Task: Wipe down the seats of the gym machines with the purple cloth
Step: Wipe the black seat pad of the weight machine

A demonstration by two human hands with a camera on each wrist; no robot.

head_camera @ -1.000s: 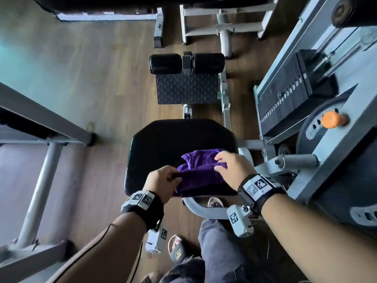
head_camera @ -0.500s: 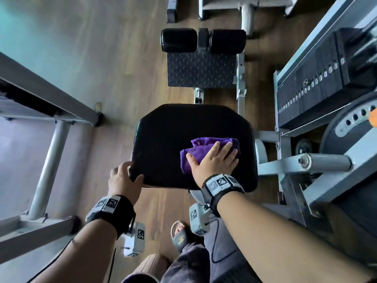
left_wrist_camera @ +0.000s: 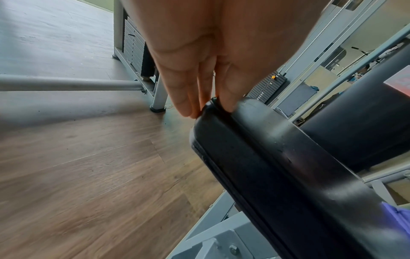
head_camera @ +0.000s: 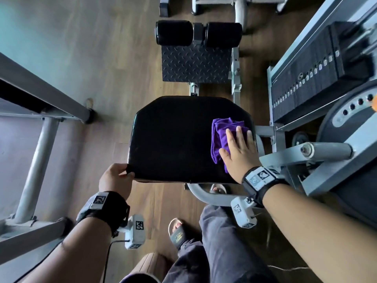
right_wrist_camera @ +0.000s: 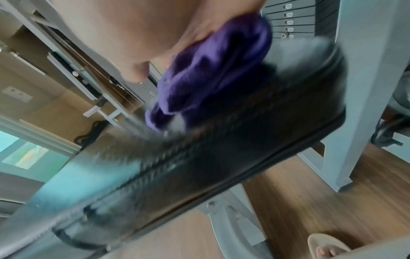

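The black padded seat (head_camera: 173,139) of a gym machine lies below me. A crumpled purple cloth (head_camera: 219,135) sits on its right side, close to the right edge. My right hand (head_camera: 238,148) lies flat on the cloth with straight fingers and presses it onto the pad. My left hand (head_camera: 115,178) holds the seat's near-left corner, thumb on top and fingers against the side. In the left wrist view the left hand (left_wrist_camera: 206,70) pinches the corner of the seat (left_wrist_camera: 277,157). The right wrist view is blurred, with the cloth (right_wrist_camera: 210,75) under the palm on the seat (right_wrist_camera: 199,157).
Beyond the seat are a checkered foot plate (head_camera: 195,64) and two black roller pads (head_camera: 197,33). A weight stack (head_camera: 318,64) and grey lever arm (head_camera: 326,150) stand close on the right. Another machine's grey frame (head_camera: 40,152) stands left. My sandalled foot (head_camera: 179,233) is on the wooden floor.
The left hand let go of the cloth and took the seat's near-left corner. The right hand flattened and slid the cloth from the near middle to the right edge.
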